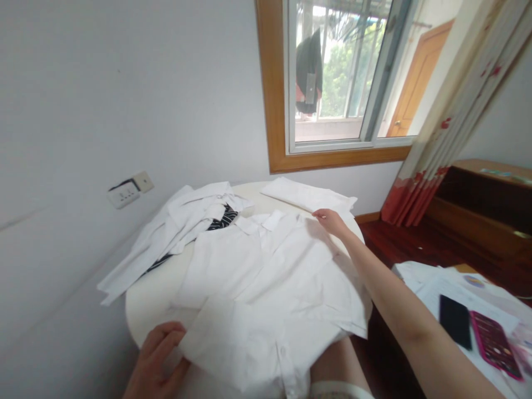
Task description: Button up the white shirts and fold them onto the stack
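White shirt [266,277] spread at centre of round table [145,310]; L hand [155,360], 7 o'clock, pinches folded sleeve edge; R hand [330,220], 1 o'clock, fingers look closed on shoulder cloth; apparently mid-fold; next move calls for even tension.

white shirt [266,277], black-and-white striped cloth [223,218], cream table [152,302], pink phone [494,342]

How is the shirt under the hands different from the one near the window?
The spread shirt lies opened out and looks bigger; the folded shirt is a narrow bundle. The left hand and right hand touch the spread shirt; the folded shirt sits at the far edge. Both are white, on the table.
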Demonstrator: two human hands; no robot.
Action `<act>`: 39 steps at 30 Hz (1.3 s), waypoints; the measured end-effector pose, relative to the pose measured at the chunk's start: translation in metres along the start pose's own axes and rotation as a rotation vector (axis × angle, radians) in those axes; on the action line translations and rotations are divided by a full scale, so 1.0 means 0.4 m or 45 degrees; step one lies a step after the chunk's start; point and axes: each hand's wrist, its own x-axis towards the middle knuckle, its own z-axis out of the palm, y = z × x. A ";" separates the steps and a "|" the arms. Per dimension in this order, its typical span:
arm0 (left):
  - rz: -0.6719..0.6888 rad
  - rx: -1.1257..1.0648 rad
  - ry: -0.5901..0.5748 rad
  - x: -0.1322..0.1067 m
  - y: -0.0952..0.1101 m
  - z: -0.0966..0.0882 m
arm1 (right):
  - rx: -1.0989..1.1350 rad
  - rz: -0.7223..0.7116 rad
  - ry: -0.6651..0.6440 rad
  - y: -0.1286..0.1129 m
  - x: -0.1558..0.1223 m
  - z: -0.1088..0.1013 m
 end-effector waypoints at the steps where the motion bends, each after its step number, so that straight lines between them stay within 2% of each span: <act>1: -0.050 0.023 0.057 -0.004 -0.007 -0.001 | -0.014 -0.091 -0.093 -0.010 -0.015 -0.015; 4: -0.134 0.052 0.131 -0.010 -0.028 -0.006 | -0.048 -0.321 -0.378 -0.024 -0.082 -0.066; 7: -0.069 -0.003 0.031 -0.018 -0.054 -0.012 | -0.097 -0.417 -0.596 -0.011 -0.159 -0.108; 10: -0.060 0.007 -0.079 -0.018 -0.066 -0.028 | -0.196 -0.499 -0.703 0.011 -0.215 -0.127; 12: -0.082 0.038 -0.085 -0.005 -0.052 -0.043 | -0.255 -0.524 -0.683 0.020 -0.234 -0.127; 15: -0.057 0.046 -0.103 0.028 -0.001 -0.049 | -0.304 -0.535 -0.580 0.023 -0.243 -0.115; 18: 0.109 0.091 -0.209 0.061 0.053 -0.020 | -0.349 -0.549 -0.475 0.020 -0.246 -0.097; 21: 0.241 0.158 -0.252 0.082 0.086 0.025 | -0.404 -0.559 -0.361 0.013 -0.254 -0.080; 24: 0.275 0.140 -0.293 0.099 0.107 0.054 | -0.466 -0.549 -0.296 0.002 -0.263 -0.068; 28: 0.218 0.067 -0.317 0.121 0.131 0.068 | -0.556 -0.453 -0.292 -0.008 -0.261 -0.051; 34: 0.246 0.156 -0.206 0.139 0.138 0.071 | -0.611 -0.378 -0.219 0.001 -0.227 -0.022; 37: 0.238 0.205 -0.091 0.136 0.130 0.046 | -0.646 -0.319 -0.197 0.012 -0.207 -0.013; 39: 0.196 0.153 0.059 0.127 0.126 0.011 | -0.661 -0.325 -0.247 0.020 -0.197 -0.014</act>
